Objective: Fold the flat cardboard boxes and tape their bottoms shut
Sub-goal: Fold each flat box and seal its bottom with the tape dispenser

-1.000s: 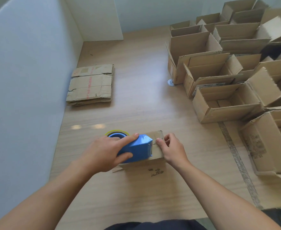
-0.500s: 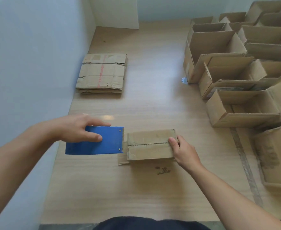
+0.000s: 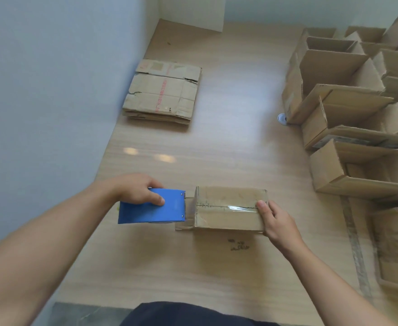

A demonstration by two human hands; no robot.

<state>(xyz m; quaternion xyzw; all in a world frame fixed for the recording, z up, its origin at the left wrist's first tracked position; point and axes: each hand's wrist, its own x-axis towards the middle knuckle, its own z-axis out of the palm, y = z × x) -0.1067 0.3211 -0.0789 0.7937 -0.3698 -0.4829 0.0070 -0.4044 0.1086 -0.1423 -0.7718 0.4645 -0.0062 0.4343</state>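
While left hand (image 3: pixel 136 189) grips the blue tape dispenser (image 3: pixel 150 210), fingers (image 3: pixel 156 198) curled round it with the thumb on its top face, the dispenser sits just left of the cardboard box (image 3: pixel 228 217). The box is bottom-up on the desk (image 3: pixel 193 267), near centre. A clear tape strip (image 3: pixel 238 208) runs along the box's centre seam and off its left edge to the dispenser. Right hand (image 3: pixel 278 222) holds the box's right end, thumb pressing the tape there, other fingers wrapped down the side, mostly hidden. A stack of flat boxes (image 3: pixel 162 92) lies far left by the wall (image 3: pixel 52 90). Folded open boxes (image 3: pixel 348 175) are crowded along the right side. A small round object (image 3: pixel 282 118) sits beside them, too small to identify.
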